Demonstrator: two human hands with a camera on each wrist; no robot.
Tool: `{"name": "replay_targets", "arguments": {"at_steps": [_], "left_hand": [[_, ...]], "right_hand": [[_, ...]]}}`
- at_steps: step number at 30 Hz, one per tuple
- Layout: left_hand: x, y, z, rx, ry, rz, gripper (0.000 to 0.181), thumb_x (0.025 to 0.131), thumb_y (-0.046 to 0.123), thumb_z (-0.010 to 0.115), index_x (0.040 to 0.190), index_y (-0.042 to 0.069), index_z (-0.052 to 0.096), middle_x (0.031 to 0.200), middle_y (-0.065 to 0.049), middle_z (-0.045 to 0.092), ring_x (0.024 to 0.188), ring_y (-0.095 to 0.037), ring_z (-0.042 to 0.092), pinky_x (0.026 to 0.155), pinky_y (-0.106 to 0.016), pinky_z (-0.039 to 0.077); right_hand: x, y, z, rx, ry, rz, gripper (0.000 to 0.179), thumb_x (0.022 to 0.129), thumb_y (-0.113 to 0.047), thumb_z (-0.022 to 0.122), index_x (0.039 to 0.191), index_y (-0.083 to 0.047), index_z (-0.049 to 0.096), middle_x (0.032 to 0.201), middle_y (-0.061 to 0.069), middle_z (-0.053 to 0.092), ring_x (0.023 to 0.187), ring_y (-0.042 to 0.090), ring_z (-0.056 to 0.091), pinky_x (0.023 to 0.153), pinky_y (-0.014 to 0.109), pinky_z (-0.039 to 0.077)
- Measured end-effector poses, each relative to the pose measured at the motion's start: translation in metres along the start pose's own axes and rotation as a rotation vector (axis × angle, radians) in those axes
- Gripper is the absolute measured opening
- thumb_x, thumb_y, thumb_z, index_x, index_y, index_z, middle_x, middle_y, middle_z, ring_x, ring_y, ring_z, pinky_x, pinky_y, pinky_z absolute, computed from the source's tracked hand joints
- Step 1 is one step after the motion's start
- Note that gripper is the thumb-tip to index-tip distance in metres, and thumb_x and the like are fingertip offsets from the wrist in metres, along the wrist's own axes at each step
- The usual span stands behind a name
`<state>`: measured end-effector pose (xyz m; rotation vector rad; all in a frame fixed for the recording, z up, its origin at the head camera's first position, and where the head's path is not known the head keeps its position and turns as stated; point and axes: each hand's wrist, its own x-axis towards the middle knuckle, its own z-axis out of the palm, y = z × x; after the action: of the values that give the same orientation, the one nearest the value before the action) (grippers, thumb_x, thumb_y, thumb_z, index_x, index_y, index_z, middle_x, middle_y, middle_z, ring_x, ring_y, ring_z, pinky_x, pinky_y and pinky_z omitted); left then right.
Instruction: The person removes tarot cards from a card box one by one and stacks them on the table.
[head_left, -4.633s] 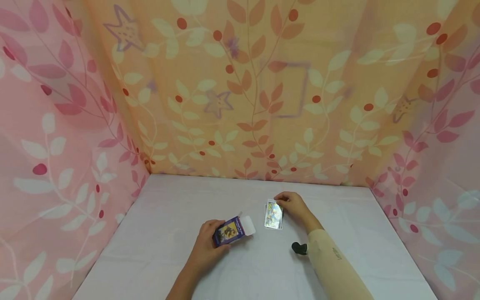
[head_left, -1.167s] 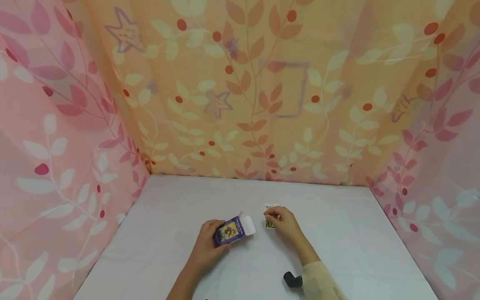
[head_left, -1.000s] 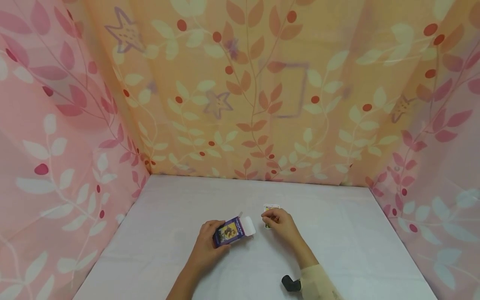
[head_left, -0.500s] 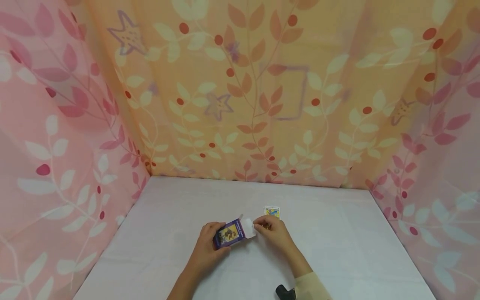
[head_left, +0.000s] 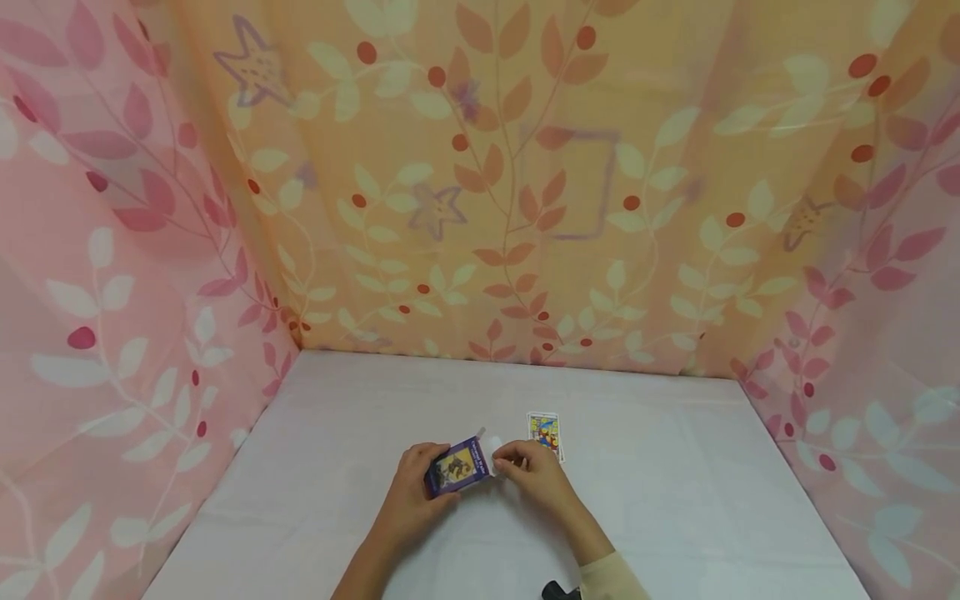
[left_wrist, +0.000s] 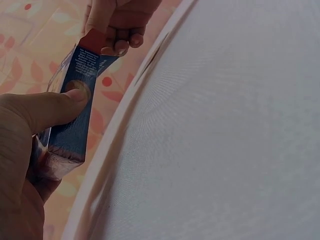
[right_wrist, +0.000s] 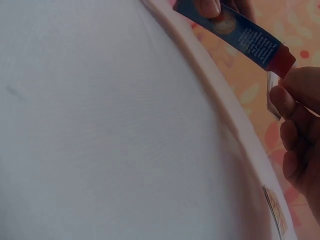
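Note:
My left hand (head_left: 416, 483) grips a small purple-blue card box (head_left: 457, 469) with a picture on its face, held tilted above the table. In the left wrist view, the thumb of the left hand (left_wrist: 40, 115) presses the narrow side of the card box (left_wrist: 75, 107). The box's end flaps stand open towards my right hand (head_left: 536, 475). That hand has curled fingers, with thumb and fingertips right at the box mouth; I cannot tell whether they pinch a card there. A small stack of picture cards (head_left: 544, 428) lies just beyond the right hand, which partly covers it.
A white cloth covers the table (head_left: 675, 467). Behind it hangs an orange leaf-patterned curtain (head_left: 480, 208), with pink ones at both sides. A black device (head_left: 557, 590) sits by the tan right sleeve (head_left: 611, 577).
Earlier the right hand was at the card stack. It has since moved left and nearer to the body, over to the box's open end. The left hand with the box has stayed nearly still.

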<state>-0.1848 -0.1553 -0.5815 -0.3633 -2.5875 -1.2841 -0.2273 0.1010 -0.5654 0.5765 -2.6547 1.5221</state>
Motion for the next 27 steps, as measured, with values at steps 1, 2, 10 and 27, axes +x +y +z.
{"name": "replay_targets", "arguments": {"at_steps": [1,2,10,27], "left_hand": [[0.0,0.0,0.0,-0.002,-0.001,-0.003,0.077,0.072,0.023,0.094,0.14,0.018,0.06,0.135,0.005,0.055,0.129,-0.019,0.048,0.11,-0.052,0.045],[0.0,-0.001,0.0,-0.005,-0.004,-0.013,0.077,0.072,0.022,0.095,0.14,0.018,0.06,0.135,0.006,0.055,0.129,-0.018,0.048,0.111,-0.051,0.044],[0.0,-0.001,0.0,-0.014,-0.013,-0.026,0.077,0.071,0.021,0.094,0.14,0.02,0.06,0.136,0.006,0.054,0.13,-0.017,0.047,0.113,-0.05,0.042],[0.0,0.002,0.0,-0.022,-0.003,0.013,0.079,0.069,0.017,0.095,0.14,0.022,0.059,0.135,0.004,0.054,0.128,-0.018,0.048,0.111,-0.051,0.044]], "right_hand": [[0.0,-0.001,0.001,0.005,-0.006,0.003,0.01,0.094,-0.029,0.074,0.101,-0.022,0.077,0.089,-0.01,0.07,0.077,0.006,0.055,0.067,0.022,0.048],[0.0,-0.001,0.002,0.014,-0.014,0.003,0.01,0.094,-0.028,0.074,0.101,-0.022,0.077,0.09,-0.009,0.07,0.078,0.006,0.056,0.067,0.023,0.049],[0.0,-0.006,0.007,0.026,-0.031,0.005,0.012,0.095,-0.029,0.074,0.103,-0.02,0.077,0.091,-0.011,0.072,0.078,0.006,0.059,0.067,0.023,0.05],[-0.002,-0.013,0.012,0.043,0.037,0.065,0.008,0.092,-0.026,0.077,0.096,-0.02,0.075,0.083,-0.009,0.07,0.072,0.008,0.057,0.059,0.021,0.049]]}}
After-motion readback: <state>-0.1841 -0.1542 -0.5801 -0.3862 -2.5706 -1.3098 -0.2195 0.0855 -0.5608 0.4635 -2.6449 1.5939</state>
